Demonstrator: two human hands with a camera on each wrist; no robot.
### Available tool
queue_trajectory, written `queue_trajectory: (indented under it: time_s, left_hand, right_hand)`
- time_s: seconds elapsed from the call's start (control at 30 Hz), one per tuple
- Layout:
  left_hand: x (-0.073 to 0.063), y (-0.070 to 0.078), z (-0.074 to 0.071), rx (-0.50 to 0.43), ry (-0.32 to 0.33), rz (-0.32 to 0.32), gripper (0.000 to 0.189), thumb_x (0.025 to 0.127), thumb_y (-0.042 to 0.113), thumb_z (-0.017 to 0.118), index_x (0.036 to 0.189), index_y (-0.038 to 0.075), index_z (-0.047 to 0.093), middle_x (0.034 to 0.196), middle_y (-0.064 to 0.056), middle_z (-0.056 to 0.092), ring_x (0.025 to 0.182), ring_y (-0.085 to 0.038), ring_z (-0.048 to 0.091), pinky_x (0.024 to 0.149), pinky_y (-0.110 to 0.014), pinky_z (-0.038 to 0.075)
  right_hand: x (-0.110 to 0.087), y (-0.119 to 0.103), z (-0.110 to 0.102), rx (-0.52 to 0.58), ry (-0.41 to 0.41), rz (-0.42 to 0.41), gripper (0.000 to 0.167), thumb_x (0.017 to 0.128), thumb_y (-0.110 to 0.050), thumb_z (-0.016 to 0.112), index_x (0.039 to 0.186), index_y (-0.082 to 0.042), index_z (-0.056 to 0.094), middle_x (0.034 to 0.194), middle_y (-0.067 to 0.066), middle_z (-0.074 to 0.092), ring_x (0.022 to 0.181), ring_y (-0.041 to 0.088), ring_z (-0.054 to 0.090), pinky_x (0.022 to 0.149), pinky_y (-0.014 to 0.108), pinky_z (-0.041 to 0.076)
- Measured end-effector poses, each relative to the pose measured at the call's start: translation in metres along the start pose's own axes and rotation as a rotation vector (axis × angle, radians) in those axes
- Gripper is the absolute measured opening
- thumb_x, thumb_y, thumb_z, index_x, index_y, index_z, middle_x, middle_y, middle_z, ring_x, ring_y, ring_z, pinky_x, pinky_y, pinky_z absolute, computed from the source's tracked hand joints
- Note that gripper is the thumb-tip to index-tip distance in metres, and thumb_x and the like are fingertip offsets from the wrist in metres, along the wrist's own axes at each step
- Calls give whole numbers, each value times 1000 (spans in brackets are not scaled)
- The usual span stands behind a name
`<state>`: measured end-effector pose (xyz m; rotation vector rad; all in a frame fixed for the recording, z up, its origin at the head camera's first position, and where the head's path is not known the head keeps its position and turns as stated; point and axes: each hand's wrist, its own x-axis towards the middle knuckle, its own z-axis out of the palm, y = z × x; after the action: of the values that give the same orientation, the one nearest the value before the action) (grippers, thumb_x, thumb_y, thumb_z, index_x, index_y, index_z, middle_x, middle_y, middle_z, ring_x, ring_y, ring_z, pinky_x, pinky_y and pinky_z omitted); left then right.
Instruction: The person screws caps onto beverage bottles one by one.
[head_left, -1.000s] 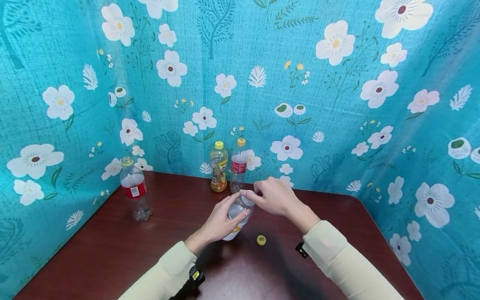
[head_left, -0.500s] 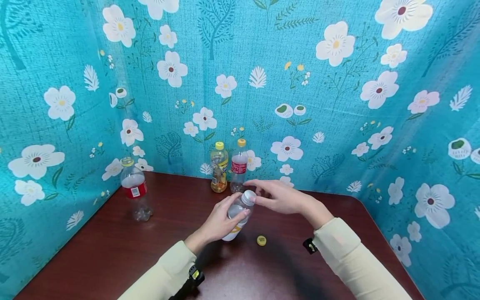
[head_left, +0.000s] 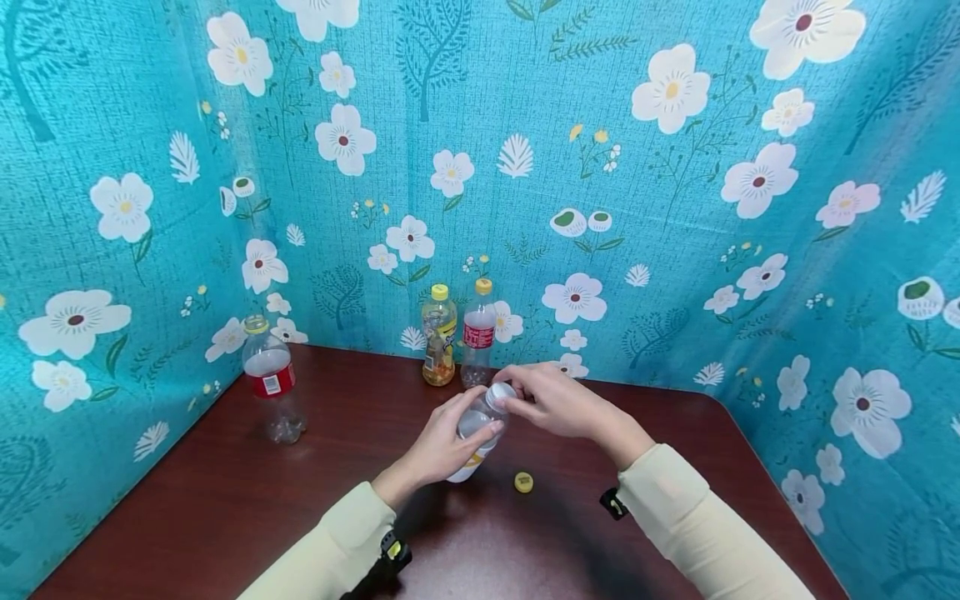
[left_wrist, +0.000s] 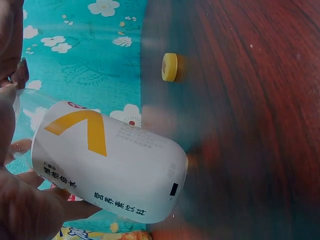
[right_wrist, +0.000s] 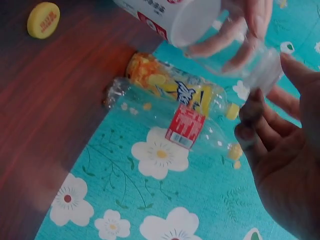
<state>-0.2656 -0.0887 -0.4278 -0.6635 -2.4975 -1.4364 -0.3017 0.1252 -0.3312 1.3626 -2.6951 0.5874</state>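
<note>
My left hand (head_left: 441,448) grips a clear plastic bottle (left_wrist: 110,160) around its upper part. The bottle has a white label with a yellow-orange mark, and it leans with its top to the right, low over the table. At its neck sits a white cap (head_left: 500,393), which my right hand (head_left: 561,402) pinches between thumb and curled fingers. In the right wrist view, the thumb is on one side of the cap (right_wrist: 265,69) and the fingers are on the other. A loose yellow cap (head_left: 523,482) lies on the table just right of the bottle's base.
Behind my hands stand a yellow-labelled bottle (head_left: 439,337) and a red-labelled bottle with an orange-yellow cap (head_left: 478,333). A larger red-labelled bottle (head_left: 270,375) with a yellow neck ring is at the left. A flowered blue curtain (head_left: 495,200) borders the dark wooden table (head_left: 187,500).
My right hand first covered the cap, then moved right with its forefinger straightened away. Now its fingers are curled at the cap again. My left hand and the bottle have hardly moved.
</note>
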Motion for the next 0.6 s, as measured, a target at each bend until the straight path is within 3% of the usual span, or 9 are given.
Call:
queue_trajectory:
  time_s: [0.17, 0.37, 0.5, 0.6]
  left_hand:
    - [0, 1, -1, -18, 1, -10, 61, 98, 41, 69, 150, 14, 48, 137, -8, 60, 113, -23, 64, 92, -45, 56]
    - [2, 0, -3, -11, -41, 10, 61, 98, 40, 69, 149, 14, 49, 139, -6, 60, 114, -20, 63, 93, -43, 56]
    - [3, -3, -5, -19, -76, 4, 64, 98, 40, 69, 152, 13, 47, 144, -7, 57, 117, -22, 62, 96, -45, 55]
    - [5, -5, -7, -30, -111, -5, 65, 99, 41, 67, 154, 13, 44, 147, -6, 55, 121, -22, 60, 99, -46, 52]
  right_hand:
    - [1, -3, 6, -76, 82, 18, 29, 102, -35, 64, 114, -9, 68, 66, -11, 51, 56, 4, 46, 53, 24, 41]
    - [-2, 2, 5, 3, 42, 27, 29, 102, -40, 64, 113, -14, 67, 66, -8, 52, 55, 6, 46, 53, 25, 41]
    - [-5, 5, 0, 52, -9, -11, 34, 102, -39, 64, 125, -16, 67, 73, -8, 56, 61, 10, 51, 57, 27, 44]
    - [-8, 6, -3, 86, -44, -27, 39, 101, -36, 66, 135, -17, 64, 93, -10, 66, 77, 11, 59, 67, 28, 51]
